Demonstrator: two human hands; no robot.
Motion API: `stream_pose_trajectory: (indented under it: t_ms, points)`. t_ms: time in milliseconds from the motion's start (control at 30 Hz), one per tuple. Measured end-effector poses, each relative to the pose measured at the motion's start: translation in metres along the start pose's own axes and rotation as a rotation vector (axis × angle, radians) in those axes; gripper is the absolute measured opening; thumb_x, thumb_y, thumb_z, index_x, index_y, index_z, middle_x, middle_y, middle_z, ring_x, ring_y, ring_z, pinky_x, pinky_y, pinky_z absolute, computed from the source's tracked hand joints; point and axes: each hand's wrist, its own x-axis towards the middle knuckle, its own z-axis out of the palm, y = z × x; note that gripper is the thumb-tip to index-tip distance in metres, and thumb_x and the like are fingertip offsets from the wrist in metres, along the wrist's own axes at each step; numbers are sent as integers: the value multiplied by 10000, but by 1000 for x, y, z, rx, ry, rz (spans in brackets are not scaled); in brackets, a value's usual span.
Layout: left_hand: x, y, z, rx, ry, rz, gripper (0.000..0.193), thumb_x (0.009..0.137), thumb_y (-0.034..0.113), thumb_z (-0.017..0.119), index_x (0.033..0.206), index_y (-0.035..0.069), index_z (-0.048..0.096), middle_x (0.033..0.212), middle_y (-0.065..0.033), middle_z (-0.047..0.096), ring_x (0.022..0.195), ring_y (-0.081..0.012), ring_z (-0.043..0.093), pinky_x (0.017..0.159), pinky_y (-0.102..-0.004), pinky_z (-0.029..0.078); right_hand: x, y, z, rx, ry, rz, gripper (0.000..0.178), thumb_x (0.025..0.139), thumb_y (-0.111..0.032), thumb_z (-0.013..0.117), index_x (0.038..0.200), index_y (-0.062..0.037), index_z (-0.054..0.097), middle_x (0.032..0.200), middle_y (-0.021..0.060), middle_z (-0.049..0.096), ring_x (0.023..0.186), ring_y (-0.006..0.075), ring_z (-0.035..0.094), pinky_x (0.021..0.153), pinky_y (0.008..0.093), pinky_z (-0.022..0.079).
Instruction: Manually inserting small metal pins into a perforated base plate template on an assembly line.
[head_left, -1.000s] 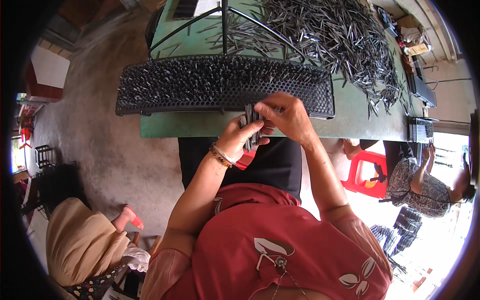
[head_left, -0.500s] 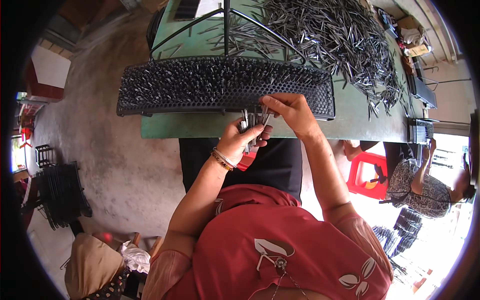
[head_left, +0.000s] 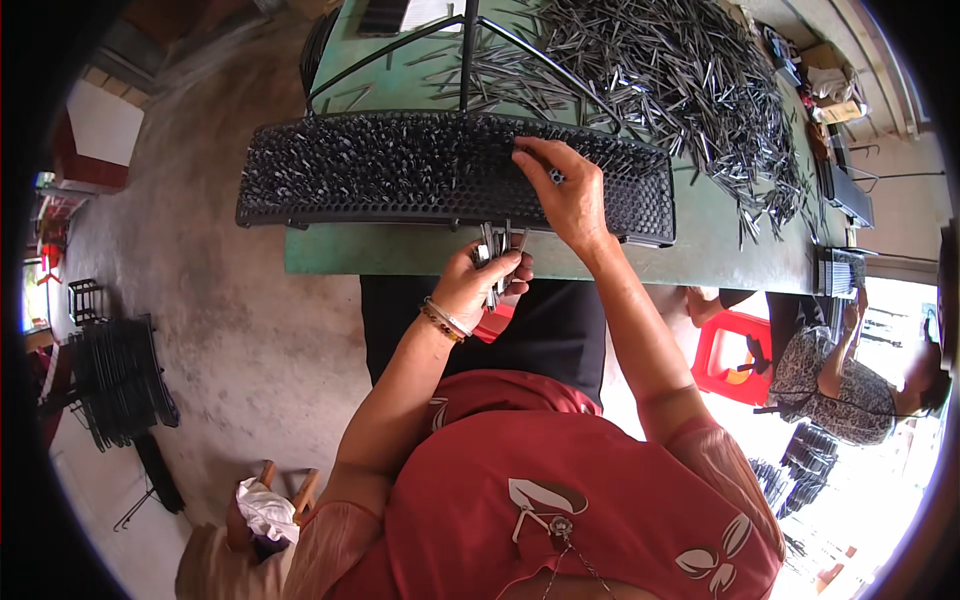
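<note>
My left hand (head_left: 478, 278) is closed around a small bundle of thin metal strips (head_left: 493, 250), whose ends stick out above and below the thumb. My right hand (head_left: 572, 192) reaches over a long black rack (head_left: 480, 200) with honeycomb holes. Its thumb and forefinger are pinched together near the rack's upper part; whatever lies between the fingertips is too small or hidden to make out. Upright strips (head_left: 350, 165) crowd the holes on the rack's left and along its far side. Bare holes show at the near right.
The rack's black metal frame (head_left: 467, 60) rises behind it on the green table (head_left: 350, 250). A large heap of loose strips (head_left: 690, 80) covers the far right. Beyond the table's right end sits another person (head_left: 840, 375) beside a red plastic stool (head_left: 712, 350).
My right hand has left the bundle in my left hand and moved up and slightly left over the rack. The left hand stays in place, holding the strips.
</note>
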Motion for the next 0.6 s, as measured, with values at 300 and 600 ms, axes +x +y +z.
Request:
stream_pose_trajectory:
  t_ms: [300,600]
  points:
    - [-1,6,7,-75,29,-70,213,868,99,603,1070,37,581,904,-71,637,781,-164,626,655,-301,518,-4,11,2,-131,-29,-199,203,796,-52,672,997,-30,669,907,115,666,836,239,633,738,307,496]
    - [-1,5,4,-92,24,-39,174,869,105,614,1029,49,576,880,-59,631,794,-183,654,656,-314,551,-7,7,1,-344,-156,-425,260,776,-52,661,1036,-66,661,1083,83,602,893,259,574,809,346,440]
